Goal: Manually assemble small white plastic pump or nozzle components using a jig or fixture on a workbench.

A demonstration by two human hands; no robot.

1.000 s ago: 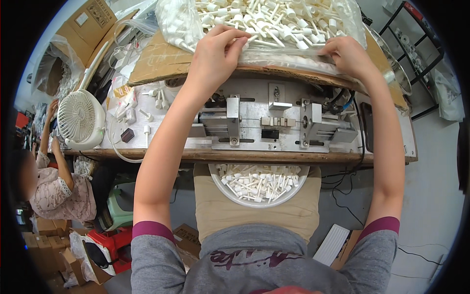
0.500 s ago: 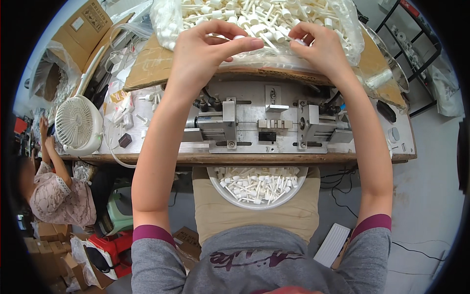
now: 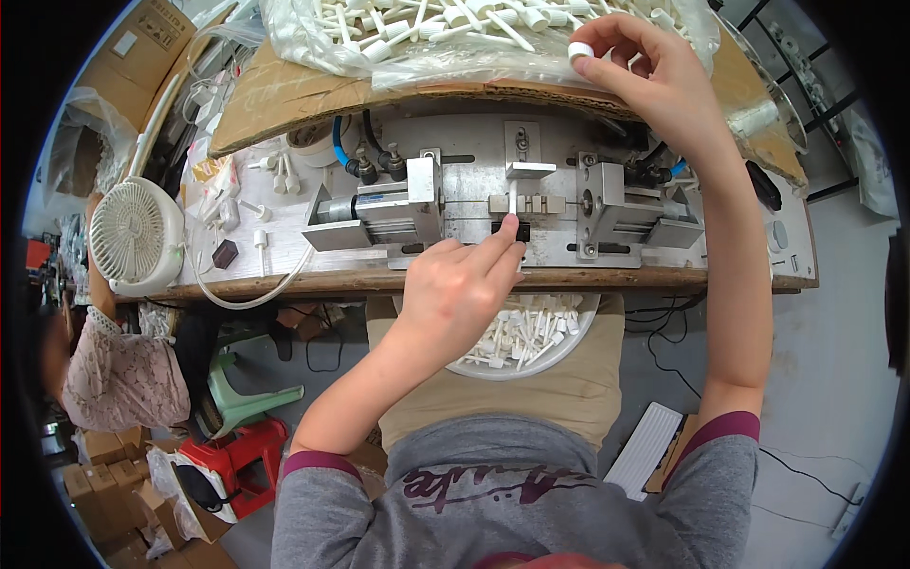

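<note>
My left hand (image 3: 453, 292) reaches over the metal fixture, index finger stretched forward. Its fingertip meets a white plastic stick (image 3: 513, 197) lying across the small slotted metal block (image 3: 548, 205); the thumb is hidden beneath the hand. Up at the right, my right hand (image 3: 645, 71) pinches a white ribbed cap (image 3: 580, 51) between thumb and bent fingers; whether a stem is attached cannot be seen. It hovers by the front edge of a clear plastic bag (image 3: 455, 68) heaped with white capped sticks (image 3: 431, 28).
Metal clamp units flank the block, left (image 3: 408, 204) and right (image 3: 607, 209). A bowl (image 3: 531, 368) of white capped sticks rests on my lap. Cardboard (image 3: 284, 109) lies under the bag. A white fan (image 3: 137, 235) stands at the left; another person (image 3: 128, 370) sits beyond.
My left hand has come down from the bag to the fixture, where a white stick now lies on the block. My right hand has moved slightly up and right, with a white cap now visible.
</note>
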